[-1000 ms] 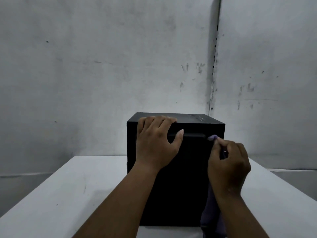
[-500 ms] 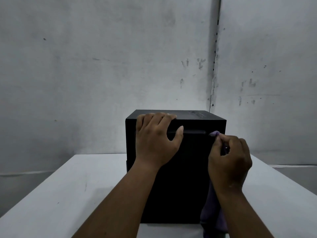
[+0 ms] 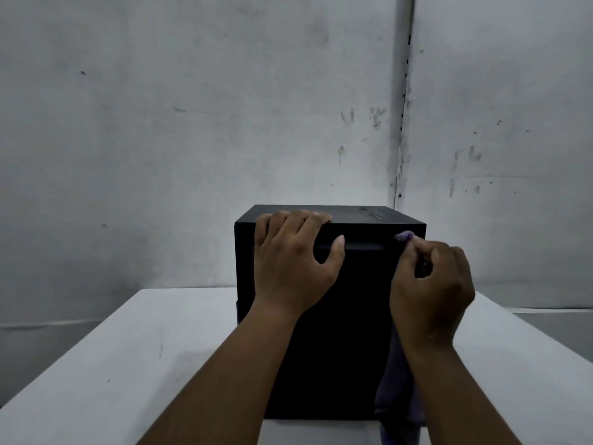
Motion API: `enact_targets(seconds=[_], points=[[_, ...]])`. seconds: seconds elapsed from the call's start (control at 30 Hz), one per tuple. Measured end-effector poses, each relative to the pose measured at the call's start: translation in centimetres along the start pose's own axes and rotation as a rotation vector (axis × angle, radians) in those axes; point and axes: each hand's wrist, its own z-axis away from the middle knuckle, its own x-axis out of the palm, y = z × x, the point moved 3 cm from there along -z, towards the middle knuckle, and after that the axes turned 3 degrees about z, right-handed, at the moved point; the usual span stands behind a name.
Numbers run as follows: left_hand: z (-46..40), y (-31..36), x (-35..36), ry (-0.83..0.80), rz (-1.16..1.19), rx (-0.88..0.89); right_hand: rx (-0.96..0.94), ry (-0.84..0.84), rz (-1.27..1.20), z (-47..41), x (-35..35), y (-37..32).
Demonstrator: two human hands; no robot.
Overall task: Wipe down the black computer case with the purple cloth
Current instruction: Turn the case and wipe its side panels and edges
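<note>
Squarely at the middle of the white bench point(image 3: 134, 364) stands the black computer case point(image 3: 330, 332), upright, its front face toward the camera and its flat top just visible, with a grey scuffed wall point(image 3: 192, 123) behind it at 12 o'clock. On the case's upper left part rests the left hand point(image 3: 293, 261): its four fingers point(image 3: 288, 220) lie side by side, curled over the top front edge and touching the top panel, while the thumb stretches out toward 3 o'clock along the narrow horizontal groove just under that edge. That hand is spread fairly wide and clasps nothing but the case itself. At 3 o'clock from it, near the case's upper right corner, the right hand point(image 3: 431, 290) is drawn into a tight pinch; thumb and forefinger are closed on the purple cloth point(image 3: 399, 387), a small bunched tip of which pokes out above the knuckles and touches the right end of the groove. From under the wrist the cloth's remaining length hangs loosely toward 6 o'clock, draping down the case's right front edge to the bench at the bottom of the view. Both bare forearms reach in from 6 o'clock. Whether the hidden right fingers press the case directly cannot be told
</note>
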Motion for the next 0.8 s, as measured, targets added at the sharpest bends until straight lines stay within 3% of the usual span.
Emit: enact_targets(seconds=[0.3,0.6,0.8], points=[[0.0,0.0,0.0,-0.017,0.006,-0.011,0.002,-0.062,0.015,5.0,-1.5,1.9],[-0.1,0.1,-0.2,-0.032,0.016,-0.019,-0.024,-0.031,0.009,-0.4,-0.3,0.2],[0.0,0.1,-0.2,-0.019,0.023,-0.017,0.013,-0.075,0.018,4.6,-1.8,2.1]])
